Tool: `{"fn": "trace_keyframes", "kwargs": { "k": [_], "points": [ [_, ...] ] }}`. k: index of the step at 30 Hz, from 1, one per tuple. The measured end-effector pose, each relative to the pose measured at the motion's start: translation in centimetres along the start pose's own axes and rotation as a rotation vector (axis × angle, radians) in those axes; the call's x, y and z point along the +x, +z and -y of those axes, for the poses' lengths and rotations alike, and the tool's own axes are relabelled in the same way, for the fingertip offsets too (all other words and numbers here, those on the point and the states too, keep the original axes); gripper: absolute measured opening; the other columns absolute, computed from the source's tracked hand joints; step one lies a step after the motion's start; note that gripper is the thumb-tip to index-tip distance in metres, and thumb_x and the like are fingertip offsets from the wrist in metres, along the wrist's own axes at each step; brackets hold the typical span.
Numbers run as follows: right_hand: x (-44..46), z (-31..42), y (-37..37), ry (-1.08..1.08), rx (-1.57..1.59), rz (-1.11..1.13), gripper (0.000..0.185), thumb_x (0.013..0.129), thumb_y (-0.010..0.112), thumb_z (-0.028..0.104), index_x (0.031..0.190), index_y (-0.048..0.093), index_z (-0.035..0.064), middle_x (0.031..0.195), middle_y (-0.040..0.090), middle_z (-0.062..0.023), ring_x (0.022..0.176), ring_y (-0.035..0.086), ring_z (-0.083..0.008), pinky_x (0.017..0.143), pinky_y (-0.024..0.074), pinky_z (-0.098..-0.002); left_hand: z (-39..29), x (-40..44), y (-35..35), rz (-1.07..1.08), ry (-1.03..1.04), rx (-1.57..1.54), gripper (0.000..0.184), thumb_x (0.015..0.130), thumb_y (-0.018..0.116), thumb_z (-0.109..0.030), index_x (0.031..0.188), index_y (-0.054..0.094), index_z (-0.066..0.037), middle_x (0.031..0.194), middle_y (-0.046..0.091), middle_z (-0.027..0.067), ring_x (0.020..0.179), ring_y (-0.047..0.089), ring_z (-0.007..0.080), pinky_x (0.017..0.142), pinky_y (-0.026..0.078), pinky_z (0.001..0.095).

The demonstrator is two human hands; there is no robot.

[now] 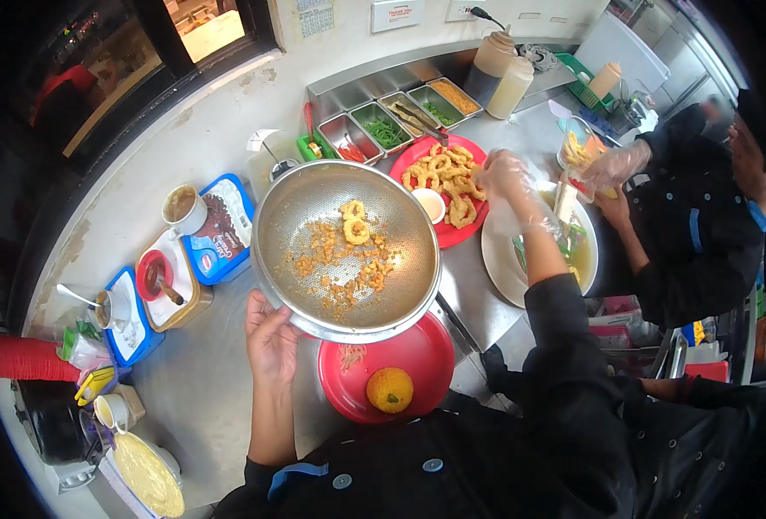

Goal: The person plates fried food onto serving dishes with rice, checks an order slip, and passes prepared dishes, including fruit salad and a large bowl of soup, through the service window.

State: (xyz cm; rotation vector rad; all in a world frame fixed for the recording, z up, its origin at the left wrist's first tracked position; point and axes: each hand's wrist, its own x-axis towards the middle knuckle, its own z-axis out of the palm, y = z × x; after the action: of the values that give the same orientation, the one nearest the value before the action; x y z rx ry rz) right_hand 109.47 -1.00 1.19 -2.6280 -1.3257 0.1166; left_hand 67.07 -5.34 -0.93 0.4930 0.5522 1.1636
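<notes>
My left hand grips the near-left rim of a perforated metal strainer, which is tilted toward me. Inside lie a few fried rings and scattered golden crumbs. My right hand, in a clear plastic glove, is at the right edge of a red plate. Its fingers are bent together by the battered rings heaped there; whatever they hold is hidden. A small white dip cup sits on that plate. Below the strainer, another red plate carries a rounded yellow-orange food mound and pale shreds.
Metal trays of toppings, with tongs, and sauce bottles line the back. A white oval plate with greens stands right. A co-worker's gloved hand is close by. Tubs and cups stand left.
</notes>
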Motion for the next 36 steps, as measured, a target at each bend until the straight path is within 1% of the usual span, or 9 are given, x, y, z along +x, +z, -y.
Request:
{"fn": "trace_keyframes", "kwargs": {
  "k": [5, 7, 8, 10, 12, 14, 15, 25, 36],
  "points": [
    [6.3, -3.3, 3.9, 0.086, 0.050, 0.074, 0.029, 0.072, 0.069, 0.032, 0.091, 0.068, 0.0100, 0.094, 0.068, -0.0138, 0.087, 0.065, -0.0288, 0.076, 0.0511, -0.0387, 0.7, 0.4, -0.9, 0.090, -0.009, 0.040, 0.032, 0.083, 0.047, 0.006, 0.112, 0.044, -0.005, 0.112, 0.057, 0.0163, 0.104, 0.059, 0.0267, 0.088, 0.052, 0.0395],
    [6.2, -3.8, 5.3, -0.460, -0.537, 0.007, 0.029, 0.075, 0.067, 0.032, 0.093, 0.068, 0.0091, 0.090, 0.068, -0.0141, 0.084, 0.065, -0.0290, 0.074, 0.0514, -0.0379, 0.7, 0.5, -0.5, 0.088, -0.015, 0.056, 0.032, 0.082, 0.047, 0.006, 0.112, 0.043, -0.005, 0.112, 0.057, 0.0167, 0.104, 0.059, 0.0266, 0.088, 0.053, 0.0395],
    [6.8, -4.1, 5.4, -0.461, -0.536, 0.006, 0.029, 0.075, 0.067, 0.032, 0.093, 0.068, 0.0091, 0.090, 0.068, -0.0141, 0.084, 0.065, -0.0290, 0.074, 0.0514, -0.0379, 0.7, 0.4, -0.2, 0.095, -0.021, 0.045, 0.031, 0.082, 0.047, 0.006, 0.111, 0.044, -0.005, 0.113, 0.056, 0.0165, 0.104, 0.058, 0.0267, 0.088, 0.052, 0.0400],
    [5.1, -0.9, 1.6, -0.105, 0.012, -0.003, 0.028, 0.077, 0.065, 0.031, 0.095, 0.069, 0.0101, 0.093, 0.068, -0.0131, 0.087, 0.065, -0.0284, 0.077, 0.0508, -0.0364, 0.6, 0.4, -0.1, 0.094, -0.023, 0.034, 0.030, 0.082, 0.047, 0.006, 0.110, 0.044, -0.005, 0.113, 0.056, 0.0164, 0.104, 0.058, 0.0267, 0.089, 0.052, 0.0406],
    [2.1, 3.6, -1.6, -0.114, 0.175, 0.095, 0.026, 0.078, 0.064, 0.029, 0.095, 0.069, 0.0094, 0.096, 0.067, -0.0136, 0.090, 0.064, -0.0275, 0.081, 0.0495, -0.0356, 0.7, 0.5, -0.2, 0.122, -0.035, 0.013, 0.029, 0.082, 0.046, 0.007, 0.109, 0.045, -0.004, 0.114, 0.056, 0.0161, 0.105, 0.058, 0.0270, 0.090, 0.051, 0.0415],
    [-3.4, 7.1, -3.8, -0.938, -0.043, 0.032, 0.021, 0.081, 0.063, 0.024, 0.093, 0.069, 0.0091, 0.099, 0.066, -0.0133, 0.091, 0.063, -0.0273, 0.083, 0.0489, -0.0365, 0.8, 0.6, 0.3, 0.127, -0.048, 0.005, 0.028, 0.082, 0.046, 0.007, 0.107, 0.046, -0.005, 0.113, 0.056, 0.0157, 0.105, 0.058, 0.0270, 0.090, 0.051, 0.0417],
    [-5.5, 7.5, -3.4, -1.048, 0.324, -0.089, 0.020, 0.081, 0.064, 0.019, 0.095, 0.068, 0.0069, 0.102, 0.064, -0.0122, 0.096, 0.060, -0.0274, 0.085, 0.0481, -0.0364, 0.9, 0.6, 0.6, 0.136, -0.061, 0.000, 0.026, 0.082, 0.047, 0.007, 0.105, 0.046, -0.005, 0.112, 0.056, 0.0153, 0.105, 0.057, 0.0270, 0.091, 0.050, 0.0420],
    [-9.3, 11.6, -2.5, -1.077, -0.192, 0.140, 0.025, 0.075, 0.065, 0.012, 0.098, 0.063, 0.0048, 0.094, 0.058, -0.0139, 0.095, 0.056, -0.0302, 0.084, 0.0454, -0.0389, 1.3, 0.0, 1.0, 0.152, -0.067, 0.020, 0.021, 0.082, 0.047, 0.007, 0.099, 0.046, -0.005, 0.109, 0.057, 0.0146, 0.101, 0.059, 0.0259, 0.089, 0.051, 0.0413],
    [-7.2, 7.9, -2.2, -0.797, 0.283, 0.048, 0.011, 0.075, 0.063, 0.012, 0.083, 0.062, 0.0045, 0.091, 0.062, -0.0139, 0.088, 0.060, -0.0283, 0.077, 0.0480, -0.0390, 1.3, 0.1, 1.7, 0.045, -0.059, 0.038, 0.020, 0.081, 0.051, 0.006, 0.096, 0.047, -0.005, 0.100, 0.061, 0.0128, 0.092, 0.063, 0.0219, 0.080, 0.056, 0.0388]
  ]
}}
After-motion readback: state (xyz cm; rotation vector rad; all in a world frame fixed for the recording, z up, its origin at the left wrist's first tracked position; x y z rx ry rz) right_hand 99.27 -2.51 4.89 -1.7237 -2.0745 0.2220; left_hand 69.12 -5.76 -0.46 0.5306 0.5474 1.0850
